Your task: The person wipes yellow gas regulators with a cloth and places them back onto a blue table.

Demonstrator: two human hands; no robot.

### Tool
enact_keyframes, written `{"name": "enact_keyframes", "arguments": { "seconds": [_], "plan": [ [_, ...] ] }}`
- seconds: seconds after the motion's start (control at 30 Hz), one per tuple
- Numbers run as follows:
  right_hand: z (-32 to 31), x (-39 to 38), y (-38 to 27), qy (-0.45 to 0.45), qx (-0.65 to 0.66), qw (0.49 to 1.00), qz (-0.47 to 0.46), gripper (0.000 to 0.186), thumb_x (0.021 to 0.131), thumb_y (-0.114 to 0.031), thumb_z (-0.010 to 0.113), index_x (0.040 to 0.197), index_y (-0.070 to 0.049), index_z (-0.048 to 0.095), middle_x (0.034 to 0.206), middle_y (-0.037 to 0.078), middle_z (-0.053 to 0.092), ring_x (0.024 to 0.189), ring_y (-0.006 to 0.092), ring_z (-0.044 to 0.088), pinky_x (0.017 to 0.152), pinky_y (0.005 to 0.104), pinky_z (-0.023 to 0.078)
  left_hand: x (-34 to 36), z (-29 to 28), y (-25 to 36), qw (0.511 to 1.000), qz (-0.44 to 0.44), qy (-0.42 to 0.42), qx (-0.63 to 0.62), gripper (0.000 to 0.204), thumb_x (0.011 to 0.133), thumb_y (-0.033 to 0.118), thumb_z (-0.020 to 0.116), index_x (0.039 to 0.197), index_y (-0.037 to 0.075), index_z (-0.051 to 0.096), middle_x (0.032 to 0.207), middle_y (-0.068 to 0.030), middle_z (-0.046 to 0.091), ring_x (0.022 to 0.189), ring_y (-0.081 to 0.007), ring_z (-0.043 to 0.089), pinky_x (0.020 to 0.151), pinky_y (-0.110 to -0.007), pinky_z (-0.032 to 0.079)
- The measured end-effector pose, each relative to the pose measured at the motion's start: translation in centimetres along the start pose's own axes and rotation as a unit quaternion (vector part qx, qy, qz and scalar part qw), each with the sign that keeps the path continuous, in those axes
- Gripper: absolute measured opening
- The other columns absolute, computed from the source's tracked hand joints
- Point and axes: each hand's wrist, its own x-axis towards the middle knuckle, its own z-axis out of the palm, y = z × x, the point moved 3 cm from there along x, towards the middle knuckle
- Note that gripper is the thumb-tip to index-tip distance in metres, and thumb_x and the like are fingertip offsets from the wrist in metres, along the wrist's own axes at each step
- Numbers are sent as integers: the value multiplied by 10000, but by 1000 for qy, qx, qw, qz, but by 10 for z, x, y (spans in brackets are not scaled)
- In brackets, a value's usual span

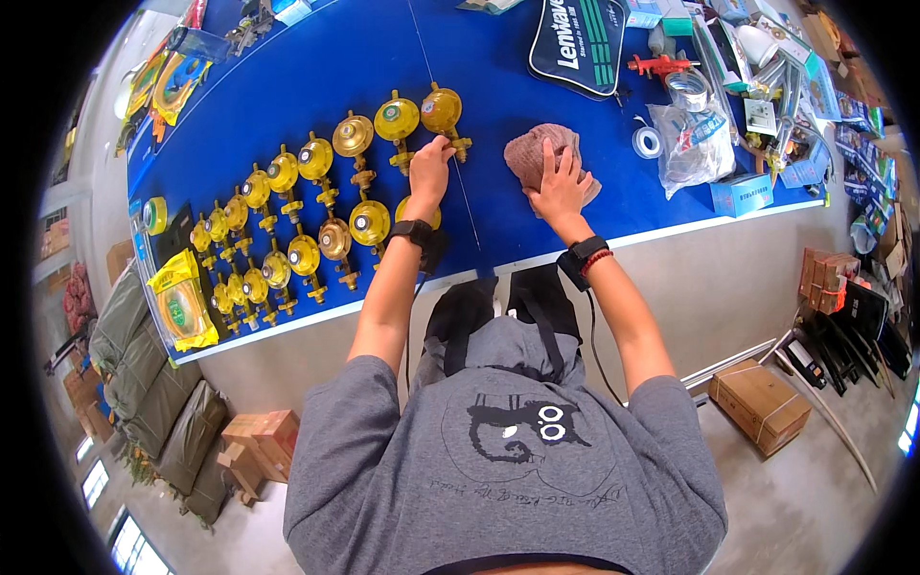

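Left hand (429,177) at brass fitting of end gas regulator (441,107), upper row, 12 o'clock on the blue table (364,57); right hand (561,192) on brown cloth (525,158), 1 o'clock. Handling, my judgement: hold the regulator by the brass stem, thumb opposite fingers, since the round yellow body looks top-heavy and would likely roll if nudged. Best to move it toward 1 o'clock, clear of its neighbouring regulator (396,119) at 9 o'clock, so fittings don't knock. Cloth: should be gathered with the whole palm rather than pinched by an edge, so no loose fold snags the fitting; light, even pressure seems enough. Pose: left forearm runs up toward between 12 and 1, wrist roughly straight, black wrist device (412,231) on it; thumb and fingertips drawn close together at the fitting. Contact looks likely, but can't tell whether they grip or only touch. Right forearm angles up toward 11, palm down, fingers spread over the cloth's near side, not clenched; cloth lies bunched beneath, resting on the table. Second black wrist device (581,257) plus red bracelet (596,260) on that wrist. Both arms bent, hands apart, cloth between right hand and tabletop.
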Motion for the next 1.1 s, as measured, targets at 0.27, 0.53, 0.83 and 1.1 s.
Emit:
{"name": "enact_keyframes", "arguments": {
  "seconds": [0.27,0.53,0.83,1.1],
  "plan": [
    [-10,-3,-8,80,-10,997,-16,1009,580,-378,809,1389,-222,227,1349,195,302,1255,385,292,921,648,285,0,-11,4,994,45,-35,88,105,834,145,578,877,54,548,833,-116,600,832,-314,587,694,-412,484],
    [-12,0,-8,113,47,992,-38,881,667,-312,751,1391,-234,255,1380,174,296,1272,353,288,975,576,272,1,-12,11,996,3,-39,79,275,800,221,647,974,25,565,903,-140,615,865,-319,588,754,-391,474],
    [-8,117,-113,-47,380,923,-42,692,742,-421,683,1309,-136,408,1212,224,496,1056,399,517,892,417,437,-12,0,7,995,-96,-23,17,413,728,229,722,1044,46,531,1009,-154,542,911,-359,573,752,-427,478],
    [59,155,-116,-225,639,728,105,770,630,-272,806,1189,70,401,1105,183,525,991,253,560,835,330,478,-10,4,18,991,-129,5,22,422,696,149,742,1022,28,504,982,-168,523,881,-369,572,740,-422,483]
  ]
}}
